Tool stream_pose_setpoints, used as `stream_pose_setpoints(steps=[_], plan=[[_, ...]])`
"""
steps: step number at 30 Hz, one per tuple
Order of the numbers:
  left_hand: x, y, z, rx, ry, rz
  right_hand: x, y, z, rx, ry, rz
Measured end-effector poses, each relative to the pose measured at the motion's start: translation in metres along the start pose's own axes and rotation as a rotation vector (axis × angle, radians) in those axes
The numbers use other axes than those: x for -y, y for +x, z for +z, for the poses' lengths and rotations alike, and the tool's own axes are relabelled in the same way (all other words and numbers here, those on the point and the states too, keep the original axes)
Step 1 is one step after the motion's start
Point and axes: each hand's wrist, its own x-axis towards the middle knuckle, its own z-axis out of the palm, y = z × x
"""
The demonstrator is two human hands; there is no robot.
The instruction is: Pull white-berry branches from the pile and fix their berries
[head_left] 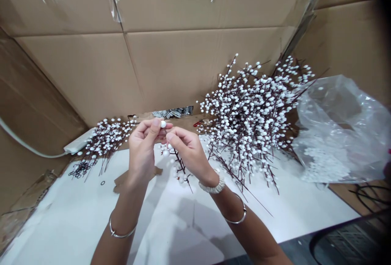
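Observation:
My left hand (143,147) pinches a white artificial berry (163,124) between thumb and fingers. Close beside it, my right hand (191,151) is closed in a pinch on an artificial berry branch (180,162), a dark brown stem with white berries that hangs below the fingers. Both hands are raised over the table, fingertips almost meeting. What exactly lies between the right fingertips is partly hidden. To the right rises a large pile of white berry branches (250,110); a smaller bunch of such branches (106,136) lies on the left.
A clear plastic bag (345,130) with white pieces lies at the right of the white table (85,224). Small dark rings (81,169) sit at left, near a white power strip (80,141). Cardboard (183,65) walls the back; a red-handled tool (198,123) lies before it.

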Motion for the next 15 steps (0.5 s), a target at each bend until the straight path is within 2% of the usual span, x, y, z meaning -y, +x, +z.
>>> stream_pose_setpoints(steps=[7, 15], plan=[[0.0013, 0.0004, -0.0001, -0.001, 0.071, 0.05, 0.0001, -0.0002, -0.0004, -0.007, 0.012, 0.027], [0.0012, -0.0006, -0.0008, 0.017, 0.079, 0.048, 0.0006, -0.0003, -0.0007, -0.003, 0.042, 0.016]])
